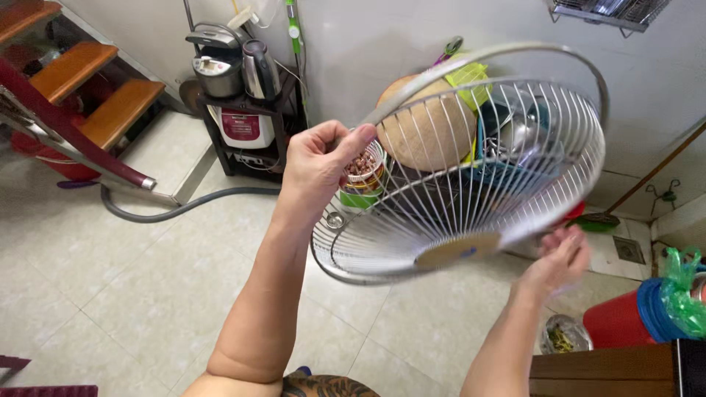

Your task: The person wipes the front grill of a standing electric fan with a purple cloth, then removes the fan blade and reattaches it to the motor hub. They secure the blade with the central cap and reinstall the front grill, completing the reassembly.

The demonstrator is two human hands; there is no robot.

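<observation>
A person holds a round wire fan guard point(471, 176) in mid-air above a tiled floor point(147, 294), tilted with its centre disc facing down. The left hand point(320, 158) is closed in a firm pinch on the guard's upper-left rim; the right hand point(560, 257), fingers loosely curled, supports the lower-right rim. Keeping grips on opposite edges should steady the light grille and spare its thin wires from bending.

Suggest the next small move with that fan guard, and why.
Probably bring the right hand up to grip the fan guard's lower rim. Only the left hand clearly pinches the rim; the right sits blurred just below it, and the guard hangs tilted in mid-air.
</observation>
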